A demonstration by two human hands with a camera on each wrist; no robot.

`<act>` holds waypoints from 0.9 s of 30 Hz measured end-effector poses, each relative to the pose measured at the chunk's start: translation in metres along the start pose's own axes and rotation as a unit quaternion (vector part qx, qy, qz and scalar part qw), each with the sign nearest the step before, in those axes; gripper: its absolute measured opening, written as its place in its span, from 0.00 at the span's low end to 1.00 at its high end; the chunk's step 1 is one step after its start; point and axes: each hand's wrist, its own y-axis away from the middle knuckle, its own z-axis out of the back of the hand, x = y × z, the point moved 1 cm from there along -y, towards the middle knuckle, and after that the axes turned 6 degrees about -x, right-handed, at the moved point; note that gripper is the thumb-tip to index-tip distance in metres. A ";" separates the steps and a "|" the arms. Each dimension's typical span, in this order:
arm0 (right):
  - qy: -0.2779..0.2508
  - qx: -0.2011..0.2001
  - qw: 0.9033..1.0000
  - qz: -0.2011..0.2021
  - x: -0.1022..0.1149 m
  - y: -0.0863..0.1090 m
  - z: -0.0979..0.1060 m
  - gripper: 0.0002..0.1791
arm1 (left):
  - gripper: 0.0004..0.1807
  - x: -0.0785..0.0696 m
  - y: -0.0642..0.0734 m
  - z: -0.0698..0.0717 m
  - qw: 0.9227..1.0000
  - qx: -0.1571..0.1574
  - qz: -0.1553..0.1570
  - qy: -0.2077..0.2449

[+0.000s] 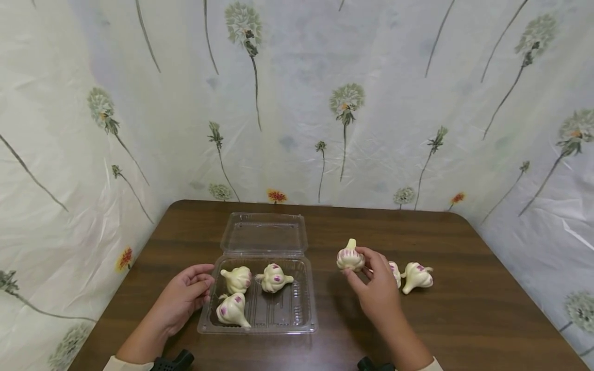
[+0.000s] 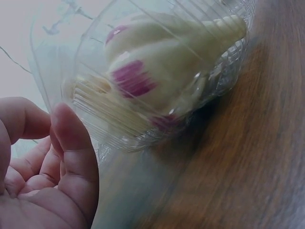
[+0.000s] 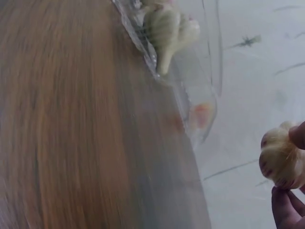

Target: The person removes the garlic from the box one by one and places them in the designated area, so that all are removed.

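Observation:
My right hand (image 1: pixel 381 296) holds a garlic bulb (image 1: pixel 350 260) by its sides between thumb and fingers, its stem pointing up, above the table right of a clear plastic clamshell box (image 1: pixel 278 315). With thumb and index finger, my left hand (image 1: pixel 183 299) pinches the box's left rim. Inside the box lie three garlic bulbs: one at the back left (image 1: pixel 237 280), one at the front left (image 1: pixel 232 309) and one toward the back right (image 1: pixel 275 279). The left wrist view shows a purple-marked bulb (image 2: pixel 157 62) through the clear wall, close to the thumb.
Behind the box its lid (image 1: pixel 265 234) lies folded back on the brown wooden table (image 1: pixel 468 309). Just right of my right hand are two more garlic bulbs, one (image 1: pixel 417 276) in full view, the other (image 1: pixel 396 273) partly hidden. A flower-patterned sheet (image 1: pixel 297 103) hangs behind the table.

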 end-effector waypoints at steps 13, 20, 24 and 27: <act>0.027 0.003 0.999 -0.037 -0.013 -0.004 0.022 0.31 | 0.26 -0.001 0.002 -0.002 1.000 -0.002 0.001 0.000; 0.042 -0.005 0.998 -0.048 -0.021 -0.008 0.032 0.32 | 0.26 -0.002 0.001 -0.001 1.000 -0.006 0.001 0.001; 0.040 -0.012 0.998 -0.051 -0.023 -0.009 0.039 0.32 | 0.25 -0.002 0.000 -0.001 1.000 -0.008 0.001 0.000; 0.038 -0.014 0.998 -0.050 -0.025 -0.011 0.044 0.32 | 0.25 -0.001 -0.001 -0.002 1.000 -0.007 0.001 0.000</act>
